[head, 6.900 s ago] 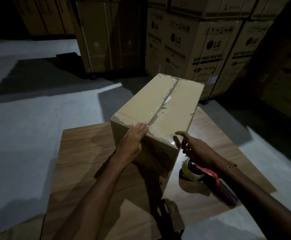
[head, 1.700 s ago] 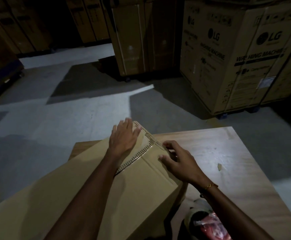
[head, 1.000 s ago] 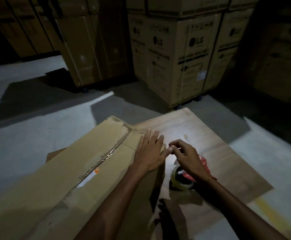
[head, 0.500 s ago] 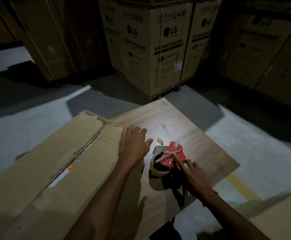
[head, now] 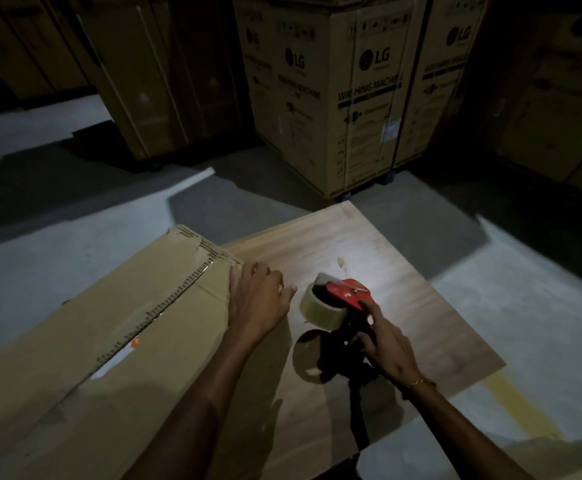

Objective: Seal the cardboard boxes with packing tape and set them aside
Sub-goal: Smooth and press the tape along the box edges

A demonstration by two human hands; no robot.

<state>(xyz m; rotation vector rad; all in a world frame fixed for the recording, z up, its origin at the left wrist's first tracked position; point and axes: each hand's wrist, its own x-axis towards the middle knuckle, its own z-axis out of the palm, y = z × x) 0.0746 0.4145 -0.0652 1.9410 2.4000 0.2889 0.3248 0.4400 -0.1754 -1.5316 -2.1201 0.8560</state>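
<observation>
I judge sealing unfinished: my left hand [head: 256, 299] presses flat on the box [head: 109, 341] end, my right hand [head: 385, 344] grips the tape dispenser [head: 338, 301] beside the box.

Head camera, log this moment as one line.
left hand: rests on cardboard box end | right hand: grips tape dispenser | seam: old tape

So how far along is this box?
Done: old tape already runs along the box seam, and the box lies flat on the board. In hand: left hand steadies its end; right hand is taking grip of the tape gun. Left: the fresh strip, then setting it aside.
</observation>
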